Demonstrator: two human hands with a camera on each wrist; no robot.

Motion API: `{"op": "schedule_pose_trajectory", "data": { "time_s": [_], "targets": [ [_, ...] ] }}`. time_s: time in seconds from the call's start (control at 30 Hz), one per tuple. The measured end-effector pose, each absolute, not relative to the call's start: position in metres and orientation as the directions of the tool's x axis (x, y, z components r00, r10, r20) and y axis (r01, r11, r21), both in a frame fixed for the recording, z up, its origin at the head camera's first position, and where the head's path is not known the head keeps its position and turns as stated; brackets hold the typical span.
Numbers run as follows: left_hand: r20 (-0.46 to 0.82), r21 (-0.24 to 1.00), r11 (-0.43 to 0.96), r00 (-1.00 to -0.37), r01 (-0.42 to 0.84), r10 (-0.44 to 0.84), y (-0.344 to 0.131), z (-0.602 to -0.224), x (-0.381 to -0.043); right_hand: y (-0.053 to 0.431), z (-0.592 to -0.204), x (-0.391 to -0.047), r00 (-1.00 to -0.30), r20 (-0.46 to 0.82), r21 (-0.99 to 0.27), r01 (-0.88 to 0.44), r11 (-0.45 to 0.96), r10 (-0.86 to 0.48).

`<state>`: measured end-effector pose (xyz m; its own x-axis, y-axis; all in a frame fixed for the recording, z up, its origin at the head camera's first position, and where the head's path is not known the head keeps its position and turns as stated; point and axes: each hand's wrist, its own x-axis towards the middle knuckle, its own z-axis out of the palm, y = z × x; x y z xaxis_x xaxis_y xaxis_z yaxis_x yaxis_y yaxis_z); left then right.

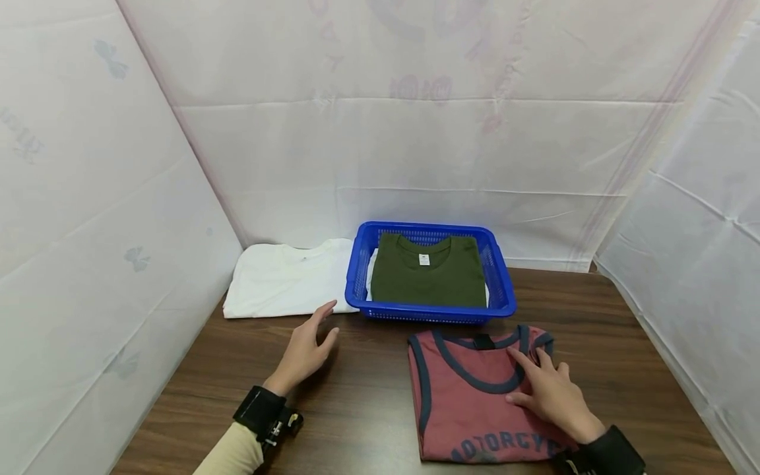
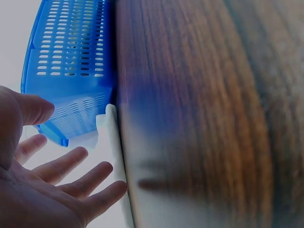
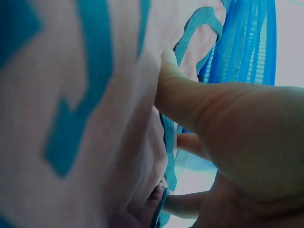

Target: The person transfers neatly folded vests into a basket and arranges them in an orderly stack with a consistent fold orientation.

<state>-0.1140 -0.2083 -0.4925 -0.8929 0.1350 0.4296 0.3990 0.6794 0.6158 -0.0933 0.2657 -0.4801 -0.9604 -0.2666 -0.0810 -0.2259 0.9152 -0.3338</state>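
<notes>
A folded red tank top (image 1: 469, 409) with dark blue trim and lettering lies at the front right of the wooden table. My right hand (image 1: 551, 396) rests on its upper right part, fingers spread near the neckline and shoulder. In the right wrist view the thumb (image 3: 173, 78) touches the red cloth, while the other fingertips are partly hidden. My left hand (image 1: 304, 353) is held with fingers extended and holds nothing, near the front edge of a folded white T-shirt (image 1: 285, 280). Behind the tank top, a folded olive green T-shirt (image 1: 427, 284) lies in a blue basket (image 1: 505, 290).
The perforated blue basket stands at the back middle, against a white cloth wall (image 1: 404, 152). White cloth peeks out beneath the green T-shirt inside it. Cloth walls also bound the wooden table (image 1: 356, 409) on the left and right.
</notes>
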Motion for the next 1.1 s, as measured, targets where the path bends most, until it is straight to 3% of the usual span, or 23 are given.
{"op": "schedule_pose_trajectory", "data": {
  "time_s": [0.47,0.77,1.1],
  "targets": [
    [0.345,0.658,0.673,-0.929,0.34,0.132,-0.206,-0.494,-0.11,0.216,-0.481,-0.094,-0.962,-0.028,-0.314,-0.249,0.916,-0.271],
    [0.08,0.652,0.744,-0.988,0.15,0.129,-0.19,-0.484,-0.108,0.192,-0.481,-0.09,-0.959,0.065,-0.288,-0.283,0.915,-0.277],
    [-0.071,0.599,0.801,-0.995,0.013,0.069,-0.145,-0.479,-0.113,0.192,-0.479,-0.087,-0.961,0.044,-0.329,-0.271,0.905,-0.272]
  ]
}}
